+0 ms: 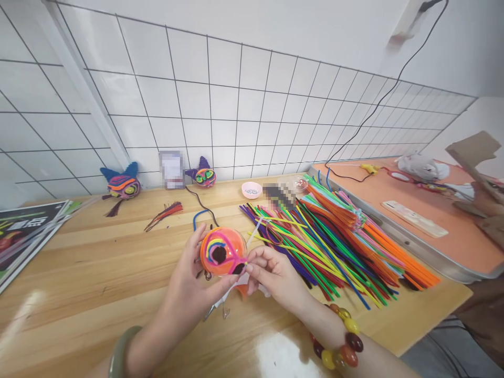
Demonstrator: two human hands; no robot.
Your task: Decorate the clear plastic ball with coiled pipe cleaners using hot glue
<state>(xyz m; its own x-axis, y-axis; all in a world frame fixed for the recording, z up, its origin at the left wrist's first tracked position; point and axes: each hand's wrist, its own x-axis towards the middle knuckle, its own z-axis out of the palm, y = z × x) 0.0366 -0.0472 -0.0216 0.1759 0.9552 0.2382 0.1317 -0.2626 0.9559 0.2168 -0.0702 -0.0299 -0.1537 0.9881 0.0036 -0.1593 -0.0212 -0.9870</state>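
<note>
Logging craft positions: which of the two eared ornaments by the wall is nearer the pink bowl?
The purple-eared ornament, with green patches; the blue-eared one sits farther left.

The orange ball (235, 247) is upheld above the wooden table, its front decorated with pink strips, a dark round eye ringed in yellow and blue, and another dark patch at its lower right edge.

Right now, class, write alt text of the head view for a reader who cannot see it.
Two hands hold an orange ball decorated with colourful fuzzy strips: the left hand cups the ball, the right hand pinches at its edge. Loose pipe cleaners lie right on the wooden table.
</note>
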